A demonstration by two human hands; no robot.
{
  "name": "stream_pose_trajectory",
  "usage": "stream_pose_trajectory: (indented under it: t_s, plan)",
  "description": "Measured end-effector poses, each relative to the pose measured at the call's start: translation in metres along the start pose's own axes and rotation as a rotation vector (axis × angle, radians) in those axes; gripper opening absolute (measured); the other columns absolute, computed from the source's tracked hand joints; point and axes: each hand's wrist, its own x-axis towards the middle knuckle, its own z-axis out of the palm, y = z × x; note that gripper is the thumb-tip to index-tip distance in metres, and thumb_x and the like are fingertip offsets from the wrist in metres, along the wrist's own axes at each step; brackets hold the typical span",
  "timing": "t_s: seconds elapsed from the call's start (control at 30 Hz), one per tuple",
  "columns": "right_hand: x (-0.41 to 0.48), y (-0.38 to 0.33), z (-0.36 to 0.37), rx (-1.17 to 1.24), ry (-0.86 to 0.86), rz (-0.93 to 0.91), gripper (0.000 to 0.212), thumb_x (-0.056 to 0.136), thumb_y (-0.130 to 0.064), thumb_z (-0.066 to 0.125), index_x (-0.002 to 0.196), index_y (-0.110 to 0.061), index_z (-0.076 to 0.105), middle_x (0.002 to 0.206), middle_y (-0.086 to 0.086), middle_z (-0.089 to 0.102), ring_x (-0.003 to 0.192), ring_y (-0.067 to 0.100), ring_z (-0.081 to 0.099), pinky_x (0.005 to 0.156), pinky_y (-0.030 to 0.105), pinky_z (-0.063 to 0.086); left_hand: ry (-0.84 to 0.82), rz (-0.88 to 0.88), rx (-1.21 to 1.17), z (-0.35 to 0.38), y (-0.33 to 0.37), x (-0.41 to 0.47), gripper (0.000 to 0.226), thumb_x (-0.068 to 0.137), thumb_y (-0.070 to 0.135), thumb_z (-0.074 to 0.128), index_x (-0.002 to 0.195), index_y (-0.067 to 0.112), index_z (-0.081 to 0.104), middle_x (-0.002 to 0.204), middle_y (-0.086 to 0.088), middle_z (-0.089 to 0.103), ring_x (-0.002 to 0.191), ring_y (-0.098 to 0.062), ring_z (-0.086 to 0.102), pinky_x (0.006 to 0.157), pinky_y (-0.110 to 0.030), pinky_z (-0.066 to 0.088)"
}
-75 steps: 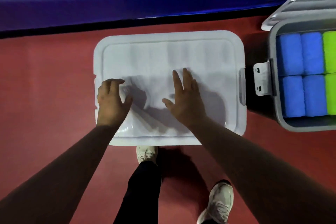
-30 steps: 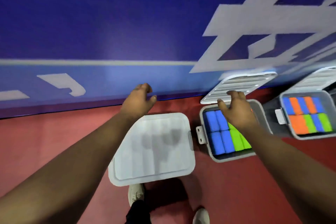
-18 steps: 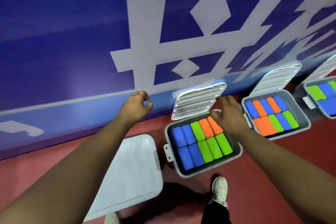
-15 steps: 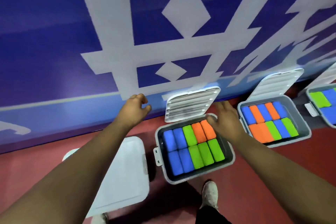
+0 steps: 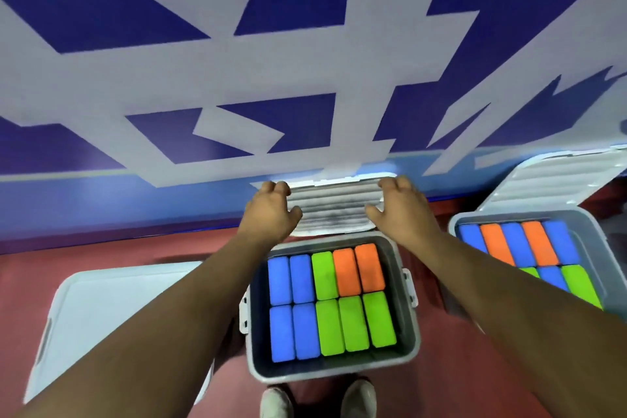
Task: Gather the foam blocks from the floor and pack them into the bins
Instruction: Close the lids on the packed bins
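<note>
Far left: closed bin (image 5: 101,309). Centre: left hand (image 5: 269,214) grasps left edge of upright lid (image 5: 334,210), right hand (image 5: 403,210) its right edge; foam blocks (image 5: 325,302) fill the open bin (image 5: 334,372) below. Risk: uneven pull skews lid so latches (image 5: 409,285) miss, or a proud block stops it seating.

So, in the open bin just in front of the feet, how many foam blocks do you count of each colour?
Blue blocks: 4
Green blocks: 4
Orange blocks: 2
Total: 10
</note>
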Motion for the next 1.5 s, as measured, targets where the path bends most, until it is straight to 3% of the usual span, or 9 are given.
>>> stream_pose_trajectory:
  t_s: [0.27, 0.47, 0.7, 0.97, 1.1, 1.17, 1.27, 1.4, 1.5]
  plan:
    - [0.092, 0.022, 0.079, -0.091, 0.05, -0.14, 0.054, 0.092, -0.039, 0.055, 0.137, -0.011, 0.045, 0.136, 0.012, 0.043, 0.129, 0.031, 0.039, 0.109, 0.041, 0.03, -0.044, 0.028, 0.278, 0.065, -0.028, 0.101, 0.054, 0.099, 0.033, 0.047, 0.146, 0.01, 0.034, 0.148, -0.01, 0.04, 0.134, -0.032, 0.039, 0.107, -0.044, 0.034]
    - [0.125, 0.036, 0.11, -0.118, -0.009, -0.083, 0.056, 0.095, -0.044, 0.052, 0.138, -0.01, 0.04, 0.139, 0.012, 0.048, 0.132, 0.028, 0.042, 0.114, 0.042, 0.026, -0.14, -0.085, 0.157, 0.115, -0.056, 0.123, 0.07, 0.1, 0.044, 0.043, 0.156, 0.014, 0.013, 0.16, -0.009, 0.023, 0.146, -0.027, 0.023, 0.116, -0.047, 0.026]
    - [0.123, 0.054, 0.146, -0.22, -0.025, -0.161, 0.044, 0.103, -0.043, 0.038, 0.137, -0.017, 0.048, 0.131, 0.015, 0.043, 0.124, 0.033, 0.039, 0.106, 0.042, 0.03, 0.053, -0.049, 0.18, 0.149, -0.066, 0.099, 0.043, 0.101, 0.042, 0.044, 0.136, 0.016, 0.046, 0.13, -0.011, 0.036, 0.118, -0.033, 0.036, 0.1, -0.046, 0.039]
    - [0.071, 0.09, 0.19, -0.148, -0.122, -0.355, 0.049, 0.098, -0.048, 0.048, 0.136, -0.018, 0.056, 0.119, 0.008, 0.058, 0.114, 0.031, 0.052, 0.095, 0.042, 0.035, 0.015, -0.138, 0.097, 0.181, -0.08, 0.054, 0.035, 0.103, 0.037, 0.042, 0.13, 0.023, 0.057, 0.121, -0.011, 0.038, 0.104, -0.028, 0.028, 0.104, -0.039, 0.028]
    - [0.051, 0.105, 0.202, -0.063, 0.044, -0.327, 0.034, 0.087, -0.041, 0.064, 0.112, -0.018, 0.069, 0.101, 0.004, 0.059, 0.099, 0.03, 0.056, 0.083, 0.041, 0.037, -0.013, -0.433, -0.314, 0.183, -0.085, 0.046, 0.056, 0.088, 0.053, 0.062, 0.134, 0.022, 0.051, 0.132, -0.011, 0.035, 0.125, -0.031, 0.036, 0.111, -0.04, 0.033]
    - [0.039, 0.112, 0.201, -0.053, 0.11, -0.335, 0.035, 0.083, -0.045, 0.058, 0.106, -0.02, 0.069, 0.098, 0.001, 0.059, 0.095, 0.027, 0.056, 0.083, 0.039, 0.036, -0.023, -0.684, -0.718, 0.185, -0.09, 0.044, 0.075, 0.079, 0.056, 0.069, 0.135, 0.012, 0.047, 0.13, -0.016, 0.047, 0.113, -0.031, 0.054, 0.091, -0.042, 0.053]
    - [0.014, 0.121, 0.198, 0.006, 0.123, -0.351, 0.041, 0.083, -0.048, 0.045, 0.105, -0.022, 0.068, 0.099, -0.004, 0.059, 0.097, 0.024, 0.055, 0.085, 0.036, 0.031, -0.117, -0.914, -1.141, 0.191, -0.089, 0.036, 0.041, 0.09, 0.023, 0.067, 0.124, 0.003, 0.054, 0.103, -0.016, 0.059, 0.083, -0.028, 0.063, 0.06, -0.036, 0.06]
    - [-0.026, 0.13, 0.198, 0.127, 0.21, -0.278, 0.041, 0.087, -0.047, 0.054, 0.113, -0.018, 0.067, 0.112, -0.002, 0.058, 0.107, 0.024, 0.053, 0.096, 0.035, 0.03, -0.092, -0.94, -1.365, 0.196, -0.077, 0.023, 0.024, 0.091, -0.002, 0.056, 0.114, 0.0, 0.056, 0.093, -0.014, 0.062, 0.07, -0.023, 0.064, 0.05, -0.032, 0.059]
    - [-0.054, 0.117, 0.188, 0.288, 0.389, 0.15, 0.06, 0.086, -0.037, 0.07, 0.132, -0.004, 0.052, 0.137, 0.016, 0.043, 0.13, 0.033, 0.04, 0.111, 0.042, 0.032, 0.038, -0.963, -1.495, 0.198, -0.054, 0.005, 0.008, 0.089, -0.004, 0.058, 0.091, 0.004, 0.059, 0.089, -0.013, 0.062, 0.07, -0.021, 0.062, 0.05, -0.03, 0.058]
